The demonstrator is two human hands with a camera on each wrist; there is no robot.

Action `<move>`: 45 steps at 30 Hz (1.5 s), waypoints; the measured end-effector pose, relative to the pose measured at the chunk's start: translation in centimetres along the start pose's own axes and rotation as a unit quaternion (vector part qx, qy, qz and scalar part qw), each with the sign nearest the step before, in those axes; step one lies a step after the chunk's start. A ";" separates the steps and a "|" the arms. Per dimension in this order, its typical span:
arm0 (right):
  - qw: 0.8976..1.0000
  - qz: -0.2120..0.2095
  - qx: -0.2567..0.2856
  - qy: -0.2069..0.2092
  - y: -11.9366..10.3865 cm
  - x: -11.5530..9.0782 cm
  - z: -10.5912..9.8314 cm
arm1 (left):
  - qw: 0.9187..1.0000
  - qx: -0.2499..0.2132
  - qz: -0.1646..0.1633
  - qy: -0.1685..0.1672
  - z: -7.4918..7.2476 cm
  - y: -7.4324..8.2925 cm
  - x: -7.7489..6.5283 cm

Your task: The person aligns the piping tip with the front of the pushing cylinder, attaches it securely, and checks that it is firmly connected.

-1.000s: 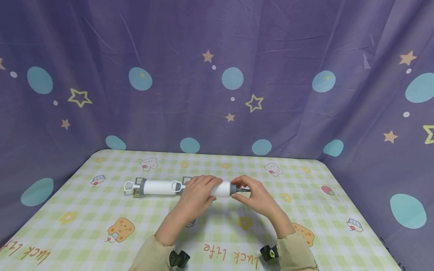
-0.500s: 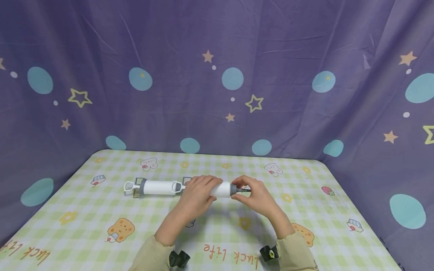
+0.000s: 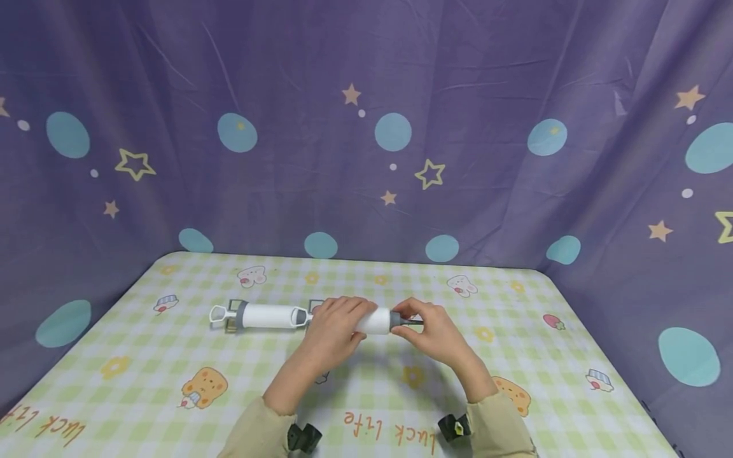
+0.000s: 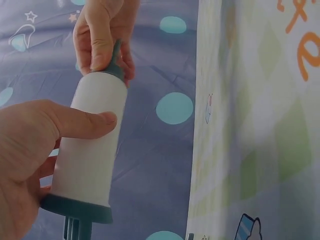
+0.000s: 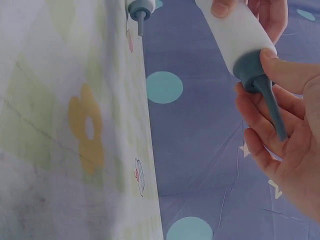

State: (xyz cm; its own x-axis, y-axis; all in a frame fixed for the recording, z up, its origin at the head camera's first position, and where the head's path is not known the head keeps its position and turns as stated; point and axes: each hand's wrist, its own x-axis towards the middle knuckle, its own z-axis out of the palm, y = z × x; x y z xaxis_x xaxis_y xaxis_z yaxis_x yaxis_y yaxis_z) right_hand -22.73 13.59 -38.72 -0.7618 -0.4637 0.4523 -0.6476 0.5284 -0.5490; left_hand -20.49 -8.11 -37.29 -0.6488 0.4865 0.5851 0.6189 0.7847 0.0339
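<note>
Up off the table, a large white syringe (image 3: 376, 320) with dark grey end caps lies sideways between both hands. My left hand (image 3: 338, 324) grips its barrel (image 4: 82, 170), thumb across the front; behind it a white loop handle (image 3: 298, 316) sticks out to the left. At the other end, my right hand (image 3: 432, 327) pinches the grey nose cap (image 5: 250, 65) between thumb and fingers. The thin tapered nozzle (image 5: 271, 107) runs down over that palm. A second similar syringe (image 3: 269, 316) lies on the table to the left, its nozzle end partly hidden in the head view.
A green-and-white checked cloth (image 3: 172, 343) with cartoon prints covers the table. Behind and to both sides hangs a purple curtain (image 3: 321, 191) with stars and blue dots. Dark wrist cameras (image 3: 303, 437) are strapped at the sleeves.
</note>
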 end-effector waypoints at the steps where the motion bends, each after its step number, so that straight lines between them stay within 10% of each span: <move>1: 1.000 0.001 0.007 -0.001 0.0 0.0 0.0 | 1.000 0.002 0.001 0.004 0.0 0.0 0.0; 28: 0.997 0.055 0.010 -0.053 0.4 -0.4 0.4 | 0.999 -0.019 -0.010 -0.046 1.1 -0.1 -0.5; 45: 0.983 0.069 -0.032 -0.165 1.8 -1.2 0.9 | 0.991 -0.065 -0.010 -0.117 3.6 0.2 -1.4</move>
State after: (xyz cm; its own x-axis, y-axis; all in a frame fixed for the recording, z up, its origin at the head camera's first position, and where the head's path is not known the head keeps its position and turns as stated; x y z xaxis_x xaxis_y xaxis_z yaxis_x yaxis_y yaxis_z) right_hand -22.96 14.44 -40.86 -0.8030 -0.5843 0.1169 -0.5456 0.6420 -0.5386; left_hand -21.06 -7.29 -41.04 -0.7368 0.5592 0.3801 0.6469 0.7465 0.1558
